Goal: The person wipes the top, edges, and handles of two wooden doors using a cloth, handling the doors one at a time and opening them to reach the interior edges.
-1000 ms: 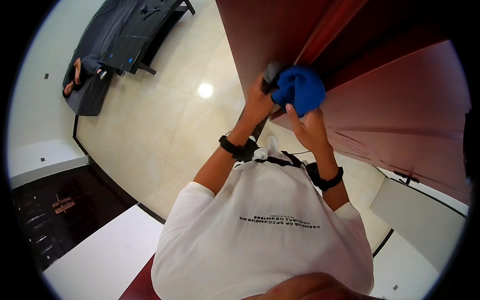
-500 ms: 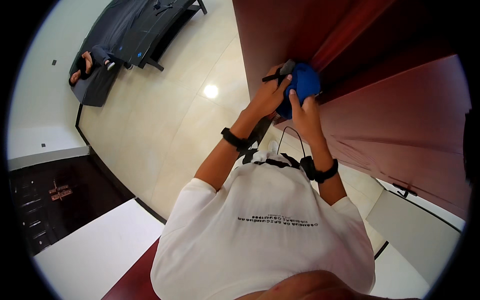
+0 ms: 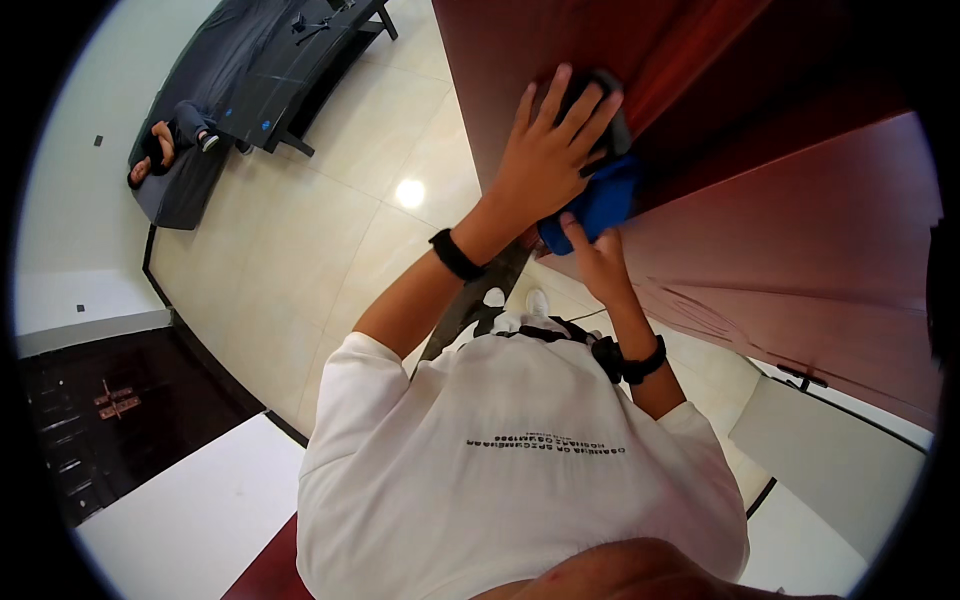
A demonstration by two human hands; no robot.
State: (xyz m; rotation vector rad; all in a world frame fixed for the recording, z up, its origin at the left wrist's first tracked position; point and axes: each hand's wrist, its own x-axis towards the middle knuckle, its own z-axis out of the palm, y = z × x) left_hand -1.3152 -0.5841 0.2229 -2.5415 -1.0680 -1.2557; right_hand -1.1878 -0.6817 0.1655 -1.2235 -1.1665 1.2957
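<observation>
My left hand [image 3: 550,150] lies with its fingers spread over a dark grey and black item [image 3: 617,128], close against the reddish wood; its kind is mostly hidden. Directly below that item is a soft-looking blue item [image 3: 608,200], rounded and folded, whose exact kind I cannot make out. My right hand [image 3: 602,262] grips the near edge of the blue item, thumb on top and the other fingers largely out of sight. The heel of my left hand is beside the blue item.
A reddish-brown wooden cabinet has an upright panel [image 3: 530,45] ahead and an open door [image 3: 780,260] on my right. A person [image 3: 160,150] reclines on a dark sofa [image 3: 180,200] at the far left, near a black table [image 3: 290,85]. A dark door [image 3: 130,400] stands at the left.
My left hand has let go of the blue item, moved up and spread its fingers over the dark item. The blue item has dropped slightly in my right hand.
</observation>
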